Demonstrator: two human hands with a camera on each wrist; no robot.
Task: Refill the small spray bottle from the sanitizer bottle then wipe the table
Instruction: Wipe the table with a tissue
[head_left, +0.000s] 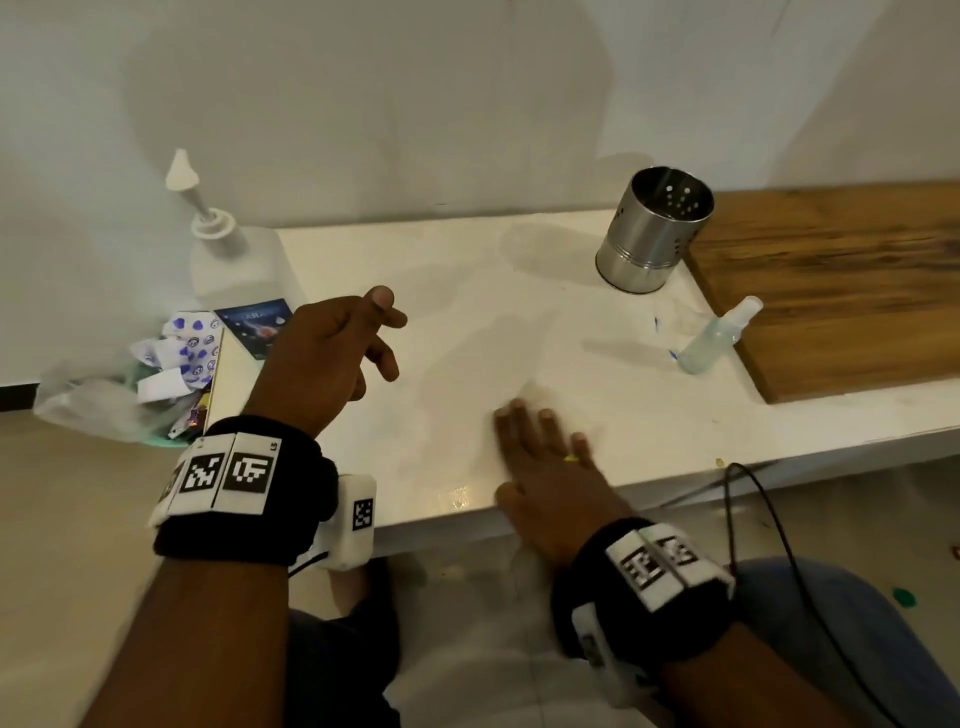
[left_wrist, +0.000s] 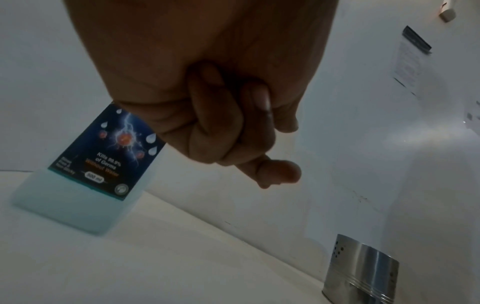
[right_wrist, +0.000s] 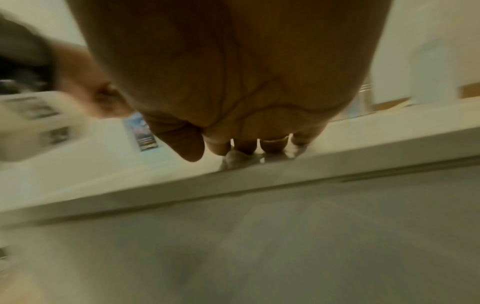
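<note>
The small clear spray bottle (head_left: 719, 335) stands at the right of the white table (head_left: 467, 270), against a wooden board. At the back left stands the big sanitizer pump bottle (head_left: 228, 260), whose dark blue label (left_wrist: 103, 152) fills the left wrist view. My left hand (head_left: 379, 332) hovers above the table beside that bottle, fingers loosely curled and holding nothing (left_wrist: 233, 133). My right hand (head_left: 540, 431) lies flat near the front edge, straight fingers pressing a thin white tissue (head_left: 535, 397) onto the surface. The blurred right wrist view shows the tissue (right_wrist: 239, 159) crumpled under the fingertips.
A perforated steel holder (head_left: 652, 231) stands at the back right, next to the wooden board (head_left: 841, 291). A clear plastic bag of wrappers (head_left: 145, 379) lies off the table's left end. A black cable (head_left: 763, 519) hangs past the front edge near my right knee.
</note>
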